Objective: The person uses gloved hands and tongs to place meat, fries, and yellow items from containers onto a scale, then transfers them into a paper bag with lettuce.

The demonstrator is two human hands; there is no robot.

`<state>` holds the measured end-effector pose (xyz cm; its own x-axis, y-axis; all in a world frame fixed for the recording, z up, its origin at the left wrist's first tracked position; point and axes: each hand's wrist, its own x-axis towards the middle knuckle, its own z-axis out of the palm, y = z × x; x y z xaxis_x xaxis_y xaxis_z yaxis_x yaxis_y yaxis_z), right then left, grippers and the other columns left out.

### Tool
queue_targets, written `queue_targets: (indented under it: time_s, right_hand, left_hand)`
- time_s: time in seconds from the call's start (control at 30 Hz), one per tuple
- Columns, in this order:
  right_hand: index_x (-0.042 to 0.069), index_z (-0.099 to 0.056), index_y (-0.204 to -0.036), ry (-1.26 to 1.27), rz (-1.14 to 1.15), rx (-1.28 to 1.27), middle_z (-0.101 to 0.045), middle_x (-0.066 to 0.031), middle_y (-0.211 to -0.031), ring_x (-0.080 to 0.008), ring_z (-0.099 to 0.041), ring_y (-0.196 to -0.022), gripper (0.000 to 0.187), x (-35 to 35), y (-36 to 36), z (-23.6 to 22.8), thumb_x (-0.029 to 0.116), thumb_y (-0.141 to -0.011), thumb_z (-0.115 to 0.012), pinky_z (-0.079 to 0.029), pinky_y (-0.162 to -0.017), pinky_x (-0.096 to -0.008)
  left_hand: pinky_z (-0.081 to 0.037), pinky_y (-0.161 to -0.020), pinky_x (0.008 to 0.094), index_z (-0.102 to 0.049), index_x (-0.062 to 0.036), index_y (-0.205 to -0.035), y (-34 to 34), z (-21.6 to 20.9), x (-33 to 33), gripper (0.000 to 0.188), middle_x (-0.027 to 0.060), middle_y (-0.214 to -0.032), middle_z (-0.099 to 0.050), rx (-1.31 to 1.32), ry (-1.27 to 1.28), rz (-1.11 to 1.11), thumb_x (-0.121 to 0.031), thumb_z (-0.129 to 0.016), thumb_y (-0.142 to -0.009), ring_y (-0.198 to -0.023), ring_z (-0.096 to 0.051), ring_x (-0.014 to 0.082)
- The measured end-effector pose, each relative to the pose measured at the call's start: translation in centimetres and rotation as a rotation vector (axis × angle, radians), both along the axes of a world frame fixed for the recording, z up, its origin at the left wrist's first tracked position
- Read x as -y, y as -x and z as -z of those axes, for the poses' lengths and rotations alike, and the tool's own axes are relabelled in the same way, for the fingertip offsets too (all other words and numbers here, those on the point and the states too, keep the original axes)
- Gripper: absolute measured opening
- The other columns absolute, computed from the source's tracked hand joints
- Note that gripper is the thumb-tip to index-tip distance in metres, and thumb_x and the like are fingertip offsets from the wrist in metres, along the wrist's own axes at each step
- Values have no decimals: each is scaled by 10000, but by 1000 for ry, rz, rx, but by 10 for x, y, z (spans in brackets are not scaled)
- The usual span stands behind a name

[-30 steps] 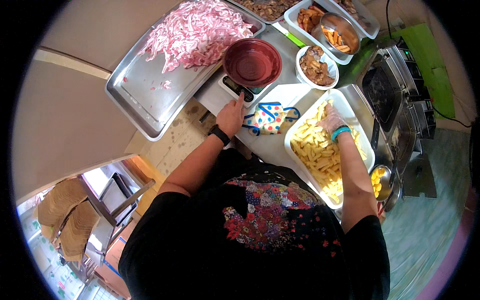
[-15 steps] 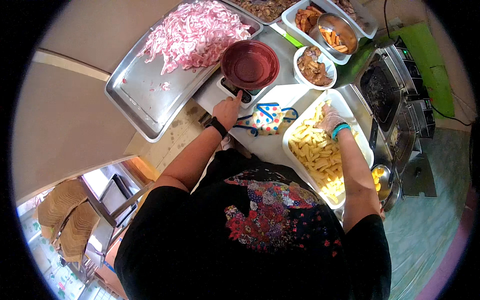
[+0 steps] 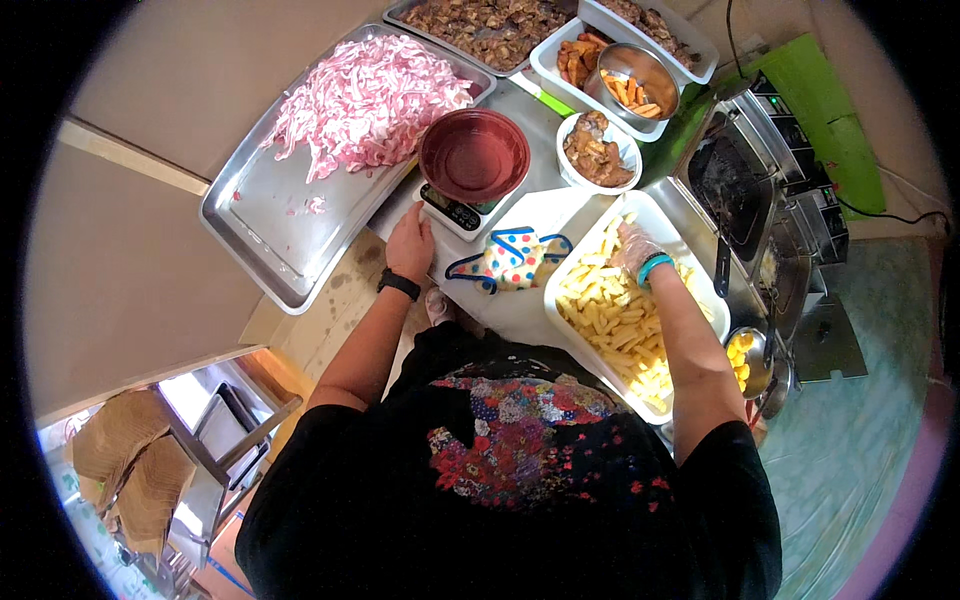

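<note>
My left hand [image 3: 410,244] is at the near left corner of a white digital scale [image 3: 455,213], fingers stretched out against its edge, holding nothing. A dark red bowl [image 3: 474,156] rests on the scale, with no food visible inside. My right hand [image 3: 636,250], in a clear plastic glove, reaches into a white tub [image 3: 549,302] of pale yellow potato sticks [image 3: 615,318]. Its fingertips are among the sticks, so their grip is hidden. Between the scale and the tub lies a white cloth item [image 3: 512,262] with coloured dots and blue trim.
A metal tray [image 3: 275,232] heaped with pink-and-white meat strips [image 3: 370,100] is at the left. Beyond the tub stand a white bowl of brown meat [image 3: 598,150] and a metal bowl [image 3: 665,75] with orange sticks. Deep fryers [image 3: 730,170] with dark handles are at the right.
My left hand has drawn back from the scale's front buttons to its left corner, its pointing finger withdrawn. My right hand remains in the potato sticks. The view has shifted slightly.
</note>
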<state>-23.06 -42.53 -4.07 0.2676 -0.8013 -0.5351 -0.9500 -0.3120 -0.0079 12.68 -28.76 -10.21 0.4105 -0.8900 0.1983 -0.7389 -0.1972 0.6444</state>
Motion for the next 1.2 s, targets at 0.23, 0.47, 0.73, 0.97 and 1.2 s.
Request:
queue_targets:
  time_s: [0.23,0.47,0.73,0.97,1.2]
  right_hand:
    - [45,-430,-1146,-81,83,85,-511,-195,-1107,-326,-485,-1036,661,9,9,5,264,-582,-697,-400,-878,-365]
    - [111,-392,-1234,41,91,30,-497,-213,-1124,-323,-494,-1029,657,-5,12,15,272,-636,-611,-398,-884,-367]
    - [98,-470,-1183,108,185,280,-477,-170,-1182,-286,-467,-1078,565,-8,15,13,243,-644,-559,-376,-919,-334]
    - [21,-509,-1090,-40,381,736,-581,-100,-881,-151,-568,-753,493,-8,37,21,110,-632,-667,-463,-694,-261]
    - [41,-540,-1022,-124,599,954,-583,-57,-856,-78,-538,-686,379,-25,32,-30,13,-669,-672,-455,-641,-213]
  left_hand:
    - [-425,-662,434,-476,-88,-1024,-9,10,13,211,184,-835,-580,-112,20,-153,-182,-439,-839,-778,-550,349]
    - [-421,-615,443,-492,-128,-980,-8,21,23,185,156,-761,-592,-117,51,-323,-239,-411,-855,-723,-559,353]
    - [-415,-581,442,-495,-125,-952,-7,26,24,166,156,-726,-587,-41,60,-307,-230,-414,-852,-690,-558,341]
    - [-414,-578,444,-494,-129,-950,-7,24,22,147,154,-716,-575,-21,55,-279,-213,-431,-845,-670,-551,338]
    - [-421,-585,437,-493,-116,-952,-7,28,22,163,158,-740,-584,1,81,-270,-224,-428,-849,-687,-557,340]
